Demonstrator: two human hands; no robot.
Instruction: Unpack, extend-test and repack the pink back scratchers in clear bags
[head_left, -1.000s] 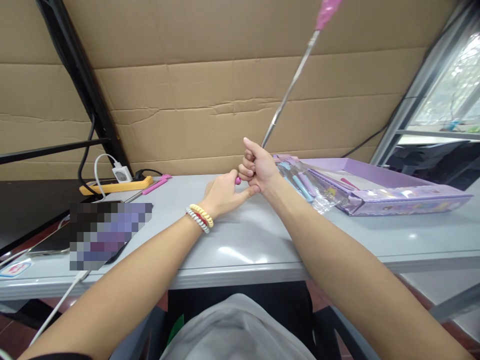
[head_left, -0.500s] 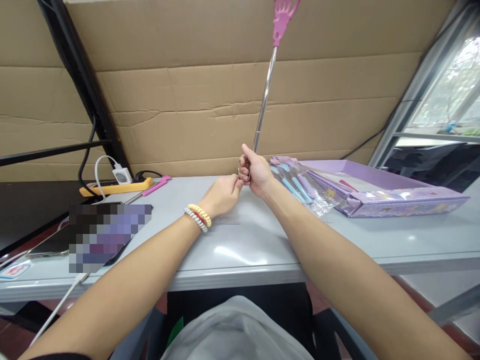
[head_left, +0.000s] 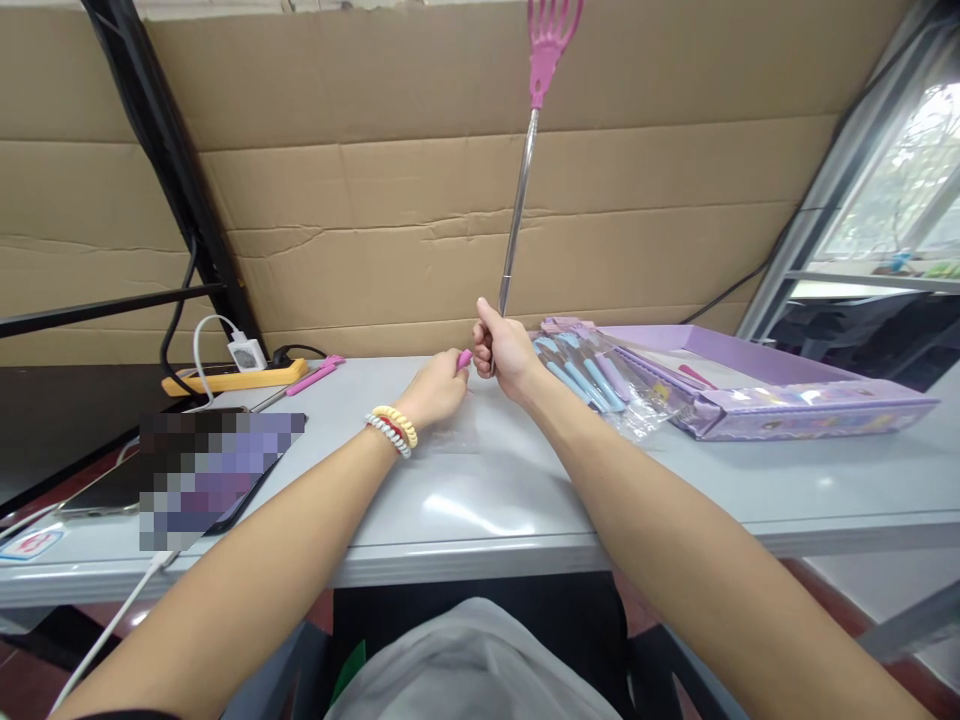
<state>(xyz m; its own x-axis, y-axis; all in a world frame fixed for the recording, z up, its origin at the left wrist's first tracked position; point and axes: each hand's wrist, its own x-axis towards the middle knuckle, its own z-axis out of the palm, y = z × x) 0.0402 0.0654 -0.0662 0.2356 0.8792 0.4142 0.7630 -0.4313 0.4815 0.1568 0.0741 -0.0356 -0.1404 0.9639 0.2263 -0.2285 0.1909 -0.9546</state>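
My right hand (head_left: 508,350) is closed around the metal rod of a telescopic back scratcher (head_left: 520,200), which stands nearly upright. Its pink hand-shaped head (head_left: 551,45) is at the top, cut off by the frame edge. Just to the left, my left hand (head_left: 435,385) grips a pink piece (head_left: 465,358) that looks like a handle end; whether it joins the rod is hidden. Under the left hand lies a clear plastic wrapper (head_left: 454,435). A second pink back scratcher (head_left: 315,376) rests on the grey table (head_left: 480,510) at the left.
An open purple box (head_left: 817,412) stands at the right, beside blue and purple handled tools in clear bags (head_left: 592,375). At the left are a yellow power strip (head_left: 255,378), a white charger (head_left: 246,350) and a blurred-out phone or tablet (head_left: 255,460). Cardboard (head_left: 375,190) lines the back.
The back scratcher and my right hand have shifted slightly left and down in view. My left hand has moved a little left, and more of the pink piece shows between the hands.
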